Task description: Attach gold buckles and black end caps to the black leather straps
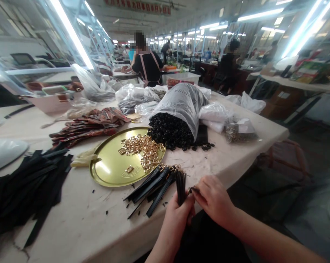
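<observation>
My left hand (180,212) is closed around a bundle of thin black straps (181,184) that point upward. Close against it, my right hand (214,200) pinches a small dark piece (191,190) with a glint of gold beside it; fingers hide most of it. Just left of my hands lies a pile of black straps with gold buckles (159,186) at their upper ends. Behind that, a round gold tray (107,173) carries many loose gold buckles (143,148). Small black loops (170,133) spill out of a grey plastic bag (185,104) beyond the tray.
Long black strips (30,182) are heaped at the left. Reddish patterned strips (90,124) lie behind the tray, and a yellowish glove (84,159) touches its rim. Clear bags (238,131) sit at the right. The table edge (252,164) runs close by my hands. Co-workers (148,67) are farther back.
</observation>
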Motion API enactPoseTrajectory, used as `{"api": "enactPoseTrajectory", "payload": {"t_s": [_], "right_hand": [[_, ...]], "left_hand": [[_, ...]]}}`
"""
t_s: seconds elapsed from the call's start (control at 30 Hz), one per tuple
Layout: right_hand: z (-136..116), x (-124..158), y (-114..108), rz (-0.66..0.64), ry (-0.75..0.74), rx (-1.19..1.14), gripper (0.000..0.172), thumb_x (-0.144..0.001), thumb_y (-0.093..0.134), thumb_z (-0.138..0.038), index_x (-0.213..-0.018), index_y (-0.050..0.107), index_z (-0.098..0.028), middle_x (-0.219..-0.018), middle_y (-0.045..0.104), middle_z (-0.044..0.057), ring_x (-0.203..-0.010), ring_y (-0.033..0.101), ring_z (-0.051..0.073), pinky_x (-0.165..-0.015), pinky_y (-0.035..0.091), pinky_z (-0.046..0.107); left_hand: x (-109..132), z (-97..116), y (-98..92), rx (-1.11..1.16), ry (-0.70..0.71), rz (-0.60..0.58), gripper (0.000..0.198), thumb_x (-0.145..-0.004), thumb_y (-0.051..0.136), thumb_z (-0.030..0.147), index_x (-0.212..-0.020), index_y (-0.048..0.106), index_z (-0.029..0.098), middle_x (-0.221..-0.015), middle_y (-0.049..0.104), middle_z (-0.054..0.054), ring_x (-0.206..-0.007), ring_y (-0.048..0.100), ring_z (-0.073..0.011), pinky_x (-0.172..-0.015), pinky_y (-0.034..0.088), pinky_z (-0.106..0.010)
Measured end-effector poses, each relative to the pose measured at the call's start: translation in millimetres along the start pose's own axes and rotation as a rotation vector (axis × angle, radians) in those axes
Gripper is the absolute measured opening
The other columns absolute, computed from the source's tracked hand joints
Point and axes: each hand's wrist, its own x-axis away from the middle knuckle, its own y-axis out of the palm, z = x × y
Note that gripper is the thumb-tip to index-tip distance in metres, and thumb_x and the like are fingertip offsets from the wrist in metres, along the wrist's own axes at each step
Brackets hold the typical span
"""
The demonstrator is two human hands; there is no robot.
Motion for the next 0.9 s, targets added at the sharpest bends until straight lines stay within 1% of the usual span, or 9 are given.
{"api": "enactPoseTrajectory", "payload": {"t_s": [0.2, 0.33, 0.47, 0.53, 0.6, 0.67, 0.73, 0.8, 0.9], "right_hand": [[-3.5, 5.8, -16.2, -0.041, 0.079, -0.389, 0.021, -0.086, 0.042, -0.022, -0.066, 0.046, -0.018, -0.07, 0.048, 0.002, -0.067, 0.047, 0.014, -0.059, 0.036, 0.026], [-9.0, 10.4, -21.6, -0.059, 0.035, -0.414, 0.023, -0.087, 0.037, -0.02, -0.069, 0.05, -0.017, -0.072, 0.05, 0.003, -0.069, 0.048, 0.015, -0.063, 0.037, 0.027], [-11.2, 15.0, -18.6, -0.069, 0.026, -0.434, 0.025, -0.088, 0.037, -0.021, -0.07, 0.055, -0.016, -0.074, 0.051, 0.004, -0.07, 0.049, 0.014, -0.064, 0.038, 0.026], [-6.0, 13.4, -15.4, -0.101, 0.033, -0.481, 0.028, -0.089, 0.037, -0.022, -0.068, 0.055, -0.016, -0.073, 0.052, 0.003, -0.068, 0.05, 0.013, -0.062, 0.038, 0.024], [7.9, 5.9, -12.7, -0.083, 0.07, -0.484, 0.031, -0.089, 0.038, -0.025, -0.065, 0.055, -0.016, -0.069, 0.053, 0.002, -0.064, 0.049, 0.012, -0.059, 0.038, 0.023], [31.5, -7.4, -10.8, 0.011, 0.162, -0.413, 0.029, -0.089, 0.04, -0.03, -0.068, 0.057, -0.016, -0.068, 0.054, 0.001, -0.062, 0.049, 0.012, -0.058, 0.038, 0.024], [61.4, -23.9, -8.2, 0.11, 0.287, -0.292, 0.025, -0.089, 0.041, -0.031, -0.08, 0.06, -0.016, -0.076, 0.058, 0.003, -0.068, 0.052, 0.013, -0.062, 0.042, 0.026], [90.7, -39.3, -3.2, 0.069, 0.396, -0.106, 0.022, -0.087, 0.046, -0.031, -0.097, 0.057, -0.015, -0.093, 0.059, 0.004, -0.078, 0.056, 0.015, -0.069, 0.047, 0.03], [121.2, -56.9, 9.1, -0.03, 0.453, -0.002, 0.029, -0.086, 0.05, -0.03, -0.111, 0.051, -0.016, -0.111, 0.054, 0.007, -0.092, 0.056, 0.019, -0.077, 0.048, 0.039]], "left_hand": [[8.9, 4.2, 2.4, 0.02, 0.029, 0.019, 0.039, -0.063, 0.063, 0.052, -0.068, 0.045, 0.018, -0.034, 0.042, 0.009, -0.027, 0.028, -0.0034, -0.03, 0.018, -0.015], [10.4, 6.4, 7.5, -0.046, 0.089, 0.064, 0.04, -0.063, 0.062, 0.054, -0.066, 0.046, 0.017, -0.033, 0.039, 0.009, -0.027, 0.03, -0.0035, -0.03, 0.02, -0.014], [5.4, 3.7, 9.0, -0.057, 0.172, 0.117, 0.042, -0.06, 0.065, 0.051, -0.079, 0.05, 0.017, -0.043, 0.05, 0.007, -0.028, 0.037, -0.0056, -0.029, 0.027, -0.017], [0.8, 2.1, 6.8, -0.075, 0.149, 0.086, 0.046, -0.058, 0.066, 0.05, -0.085, 0.053, 0.016, -0.048, 0.054, 0.005, -0.028, 0.037, -0.0059, -0.028, 0.026, -0.018], [-4.6, 2.4, 2.4, -0.091, 0.093, 0.075, 0.045, -0.058, 0.067, 0.05, -0.081, 0.055, 0.014, -0.048, 0.056, 0.003, -0.026, 0.035, -0.0052, -0.028, 0.022, -0.018], [-9.8, 4.5, -3.1, -0.072, 0.046, 0.112, 0.041, -0.058, 0.067, 0.051, -0.073, 0.055, 0.014, -0.047, 0.057, 0.002, -0.025, 0.032, -0.0038, -0.028, 0.019, -0.017], [-14.0, 6.5, -8.3, -0.035, 0.015, 0.16, 0.04, -0.06, 0.065, 0.052, -0.072, 0.054, 0.015, -0.047, 0.057, 0.002, -0.025, 0.029, -0.0025, -0.029, 0.015, -0.017], [-17.5, 6.3, -12.1, -0.012, -0.021, 0.159, 0.042, -0.06, 0.064, 0.054, -0.072, 0.053, 0.015, -0.046, 0.057, 0.002, -0.025, 0.03, -0.0023, -0.03, 0.014, -0.016], [-22.9, 1.8, -14.4, -0.004, -0.05, 0.148, 0.045, -0.058, 0.064, 0.057, -0.071, 0.053, 0.015, -0.044, 0.056, 0.002, -0.026, 0.031, -0.0027, -0.031, 0.015, -0.016]]}}
